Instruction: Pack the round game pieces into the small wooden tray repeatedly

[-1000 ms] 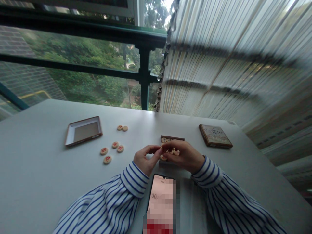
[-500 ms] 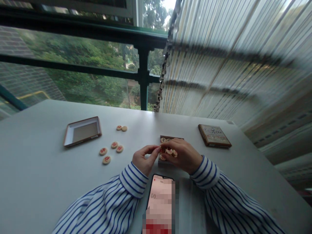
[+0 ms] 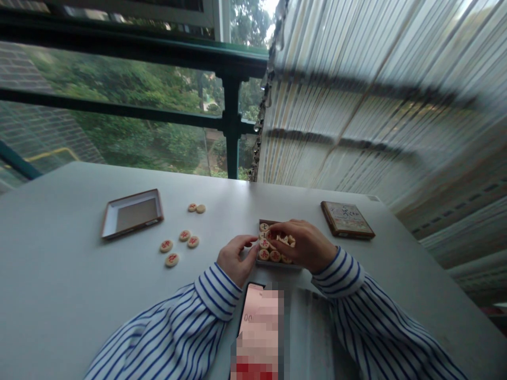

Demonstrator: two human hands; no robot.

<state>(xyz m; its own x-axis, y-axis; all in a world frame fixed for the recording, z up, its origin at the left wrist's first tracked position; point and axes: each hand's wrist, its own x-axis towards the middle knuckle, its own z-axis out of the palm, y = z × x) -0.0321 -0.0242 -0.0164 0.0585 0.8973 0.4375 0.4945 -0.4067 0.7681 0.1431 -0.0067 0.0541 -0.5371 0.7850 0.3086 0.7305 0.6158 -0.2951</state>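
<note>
A shallow box [image 3: 279, 265] holds rows of round wooden Chinese chess pieces [image 3: 264, 255] with red and dark characters. My right hand [image 3: 307, 245] reaches over the box and covers its right part. Between its thumb and fingers is a Chinese chess piece [image 3: 271, 236], partly hidden, low over the other pieces. My left hand [image 3: 236, 259] is at the box's left edge, thumb and index finger a little apart with nothing visible between them. Whether it touches the box I cannot tell. Several loose red-marked pieces [image 3: 171, 260] lie on the table to the left.
A box lid or tray [image 3: 160, 217] lies inside-up at the far left. Two more pieces [image 3: 201, 209] touch farther back. A flat decorated box [image 3: 348, 219] sits at the right. A phone [image 3: 253, 311] lies in front, on the white table [image 3: 79, 295].
My hands have separated. The right hand has shifted right over the box with a piece in its fingers, and the left hand's pinch has loosened. The view has shifted slightly.
</note>
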